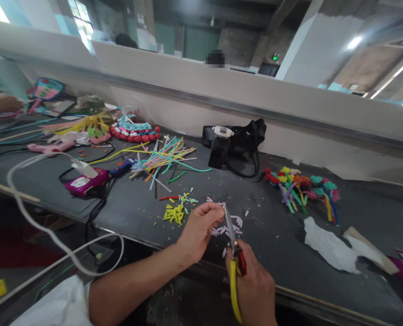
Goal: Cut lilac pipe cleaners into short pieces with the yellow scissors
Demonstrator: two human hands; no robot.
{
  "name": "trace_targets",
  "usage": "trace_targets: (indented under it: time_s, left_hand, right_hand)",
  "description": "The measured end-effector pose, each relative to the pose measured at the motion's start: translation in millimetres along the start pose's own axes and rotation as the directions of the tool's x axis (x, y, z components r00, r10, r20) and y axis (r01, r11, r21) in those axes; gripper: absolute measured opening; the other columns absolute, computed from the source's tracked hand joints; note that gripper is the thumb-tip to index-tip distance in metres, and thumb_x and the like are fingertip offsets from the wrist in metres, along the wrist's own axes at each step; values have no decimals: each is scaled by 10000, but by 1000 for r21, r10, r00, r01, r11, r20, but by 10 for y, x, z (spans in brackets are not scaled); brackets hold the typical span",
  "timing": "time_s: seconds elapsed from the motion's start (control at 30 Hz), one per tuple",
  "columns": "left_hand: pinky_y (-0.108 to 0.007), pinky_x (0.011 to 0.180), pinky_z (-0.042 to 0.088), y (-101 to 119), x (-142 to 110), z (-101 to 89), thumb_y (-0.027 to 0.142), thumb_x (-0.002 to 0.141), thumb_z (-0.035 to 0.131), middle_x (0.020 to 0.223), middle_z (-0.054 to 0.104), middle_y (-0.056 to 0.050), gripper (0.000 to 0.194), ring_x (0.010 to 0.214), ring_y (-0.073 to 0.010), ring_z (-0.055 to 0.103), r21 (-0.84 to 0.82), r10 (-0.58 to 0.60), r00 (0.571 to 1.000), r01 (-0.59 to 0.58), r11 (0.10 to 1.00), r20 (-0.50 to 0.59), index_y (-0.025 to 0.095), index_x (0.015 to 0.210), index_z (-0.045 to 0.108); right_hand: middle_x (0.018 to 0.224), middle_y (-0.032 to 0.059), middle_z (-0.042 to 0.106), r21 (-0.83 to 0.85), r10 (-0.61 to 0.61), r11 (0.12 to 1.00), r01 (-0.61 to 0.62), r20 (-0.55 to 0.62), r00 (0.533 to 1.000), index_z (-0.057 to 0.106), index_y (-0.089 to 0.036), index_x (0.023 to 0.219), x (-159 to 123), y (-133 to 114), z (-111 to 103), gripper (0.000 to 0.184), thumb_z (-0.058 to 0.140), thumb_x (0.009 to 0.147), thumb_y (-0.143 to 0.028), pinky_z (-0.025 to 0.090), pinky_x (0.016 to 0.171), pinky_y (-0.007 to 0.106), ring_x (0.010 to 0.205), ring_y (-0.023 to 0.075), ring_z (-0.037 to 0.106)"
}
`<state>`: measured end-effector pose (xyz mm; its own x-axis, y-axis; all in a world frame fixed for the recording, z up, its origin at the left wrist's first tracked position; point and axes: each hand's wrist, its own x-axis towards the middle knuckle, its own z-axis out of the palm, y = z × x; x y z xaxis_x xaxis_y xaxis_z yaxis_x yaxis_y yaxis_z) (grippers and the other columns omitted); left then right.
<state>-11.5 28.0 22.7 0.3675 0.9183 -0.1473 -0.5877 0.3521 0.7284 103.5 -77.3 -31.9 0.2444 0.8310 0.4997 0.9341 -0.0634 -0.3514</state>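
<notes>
At lower centre, my right hand [252, 280] wraps the scissors [231, 228]; further up, my left hand [201, 228] pinches together by the blade tips, contents unclear. Snipping too close could nick me; a slip could scatter the lilac pieces [238, 221] mid-frame.

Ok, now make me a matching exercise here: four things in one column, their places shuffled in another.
Things
1. scissors
2. phone
3. yellow pieces
4. multicoloured flowers

Places
A. on the desk, right of the black bag
B. in the right hand
C. in front of the bag
D. just left of the left hand

Pairs: 1-B, 2-C, 3-D, 4-A
</notes>
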Motion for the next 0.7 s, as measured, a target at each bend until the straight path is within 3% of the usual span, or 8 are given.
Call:
trace_targets:
  time_s: [0.3,0.53,0.63,0.7]
  left_hand:
    - [-237,677,371,-2,6,6,189,643,737,673,584,10,87,650,-95,486,33,7,1000,-7,999,-16,155,661,658]
    - [-225,653,365,-28,43,-35,217,671,720,642,528,29,96,628,-86,464,66,17,1000,-17,998,-1,159,679,643]
    - [-218,629,359,-57,123,-94,252,711,685,614,506,40,119,594,-79,435,224,63,998,-67,972,23,156,675,623]
    - [-215,607,357,-68,217,-155,278,744,651,612,520,39,143,581,-81,437,431,131,990,-137,892,45,155,682,610]
  right_hand:
    - [612,10,680,127,44,990,-55,90,995,649,-199,994,13,-29,-41,411,351,968,-480,448,516,224,512,163,653]
    - [744,10,703,278,114,948,-157,164,980,609,-201,927,29,43,-27,293,473,927,-461,441,542,190,580,130,645]
    - [736,-5,686,327,139,923,-200,202,969,617,-204,902,57,62,-54,289,497,908,-468,447,550,180,588,119,628]
    - [713,-14,673,360,165,902,-238,221,961,628,-204,874,89,66,-95,302,513,893,-482,454,556,174,575,114,617]
